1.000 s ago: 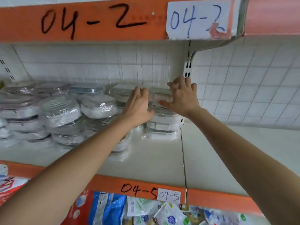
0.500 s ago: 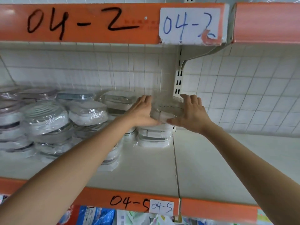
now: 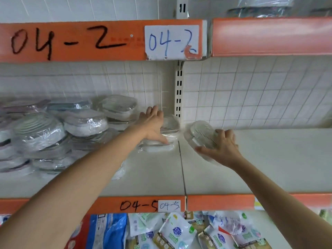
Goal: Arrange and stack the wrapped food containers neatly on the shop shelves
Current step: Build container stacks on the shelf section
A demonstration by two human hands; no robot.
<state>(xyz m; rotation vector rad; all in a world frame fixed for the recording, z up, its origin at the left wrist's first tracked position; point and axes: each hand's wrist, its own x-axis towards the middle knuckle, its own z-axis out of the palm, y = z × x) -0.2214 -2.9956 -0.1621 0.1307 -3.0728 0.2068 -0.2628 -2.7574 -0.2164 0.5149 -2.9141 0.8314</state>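
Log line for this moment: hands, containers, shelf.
left hand: rests on short stack | right hand: holds tilted wrapped container, right of shelf seam | shelf: right bay

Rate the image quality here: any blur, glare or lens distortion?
Head view: even, soft light; the container in the right hand is motion-smeared; glare streaks the wrapped stacks at left; wide-angle bowing bends the orange shelf edges.

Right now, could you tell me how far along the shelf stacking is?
Done: wrapped stacks fill the left bay. In hand: the right hand grips a round container, tilted over the bare right shelf; the left hand rests on the end stack. Left: setting it down.
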